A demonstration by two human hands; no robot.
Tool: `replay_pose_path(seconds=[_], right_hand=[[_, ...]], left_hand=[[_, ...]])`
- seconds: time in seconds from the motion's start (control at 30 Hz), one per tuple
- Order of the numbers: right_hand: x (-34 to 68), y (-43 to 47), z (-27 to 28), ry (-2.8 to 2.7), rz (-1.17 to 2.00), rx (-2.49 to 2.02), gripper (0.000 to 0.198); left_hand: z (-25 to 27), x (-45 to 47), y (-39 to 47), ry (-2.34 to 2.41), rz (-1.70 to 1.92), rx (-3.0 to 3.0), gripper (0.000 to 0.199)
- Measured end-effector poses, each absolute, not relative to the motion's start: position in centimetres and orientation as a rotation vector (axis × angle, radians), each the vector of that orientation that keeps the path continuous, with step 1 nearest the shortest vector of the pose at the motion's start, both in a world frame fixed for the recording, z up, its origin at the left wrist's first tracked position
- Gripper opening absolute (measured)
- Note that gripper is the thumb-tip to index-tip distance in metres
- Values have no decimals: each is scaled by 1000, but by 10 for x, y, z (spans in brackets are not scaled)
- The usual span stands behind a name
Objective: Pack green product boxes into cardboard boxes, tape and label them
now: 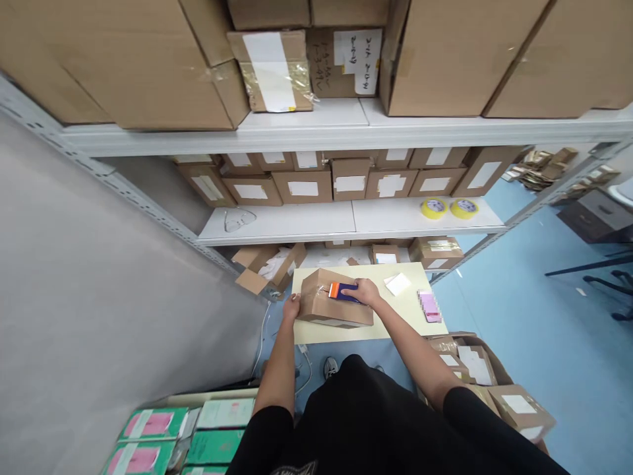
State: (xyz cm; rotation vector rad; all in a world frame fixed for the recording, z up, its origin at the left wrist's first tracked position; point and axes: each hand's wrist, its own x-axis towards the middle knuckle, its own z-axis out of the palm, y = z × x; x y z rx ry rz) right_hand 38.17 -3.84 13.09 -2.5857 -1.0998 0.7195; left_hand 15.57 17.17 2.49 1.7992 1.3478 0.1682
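Note:
A brown cardboard box [316,307] lies on a small pale yellow table [395,323], with clear tape and a dark line along its top. My left hand [291,307] grips the box's left end, fingers partly hidden. Over the top of the box, my right hand [364,291] is closed around a flat dark blue tool [349,295] with an orange and white end. That end points left at the taped middle; I cannot tell its exact kind. To the right are some white papers [397,284] and a pink-purple item [429,307], partly blurred.
Shelving [277,224] packed with labelled boxes stands beyond the table. Two yellow tape rolls [434,209] and clear glasses [240,220] sit on its middle shelf. An open carton [267,267] is at left, a carton of boxes [519,406] at lower right, green packages [217,445] at lower left.

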Motion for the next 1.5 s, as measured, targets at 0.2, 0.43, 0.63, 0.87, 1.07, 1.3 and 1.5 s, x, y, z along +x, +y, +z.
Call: replay_pose_path(seconds=[0.2, 0.43, 0.63, 0.87, 1.07, 1.3, 1.5], right_hand=[[351, 19, 132, -1132, 795, -2646, 67], [338, 37, 125, -1211, 813, -2686, 69], [359, 13, 109, -1149, 847, -2783, 67], [402, -47, 105, -1033, 855, -2858, 68], [475, -168, 114, -847, 847, -3004, 61], [516, -272, 124, -568, 852, -3089, 53], [486, -236, 117, -643, 840, -2944, 52]], left_hand=[[28, 152, 180, 1263, 260, 1722, 50], [28, 167, 186, 1142, 0, 1732, 56], [2, 205, 138, 1088, -62, 1777, 51], [-14, 249, 74, 1108, -163, 1852, 62], [-16, 258, 65, 1131, -222, 1909, 66], [-21, 259, 73, 1111, -256, 1951, 67], [-18, 236, 104, 1067, -180, 1926, 54]])
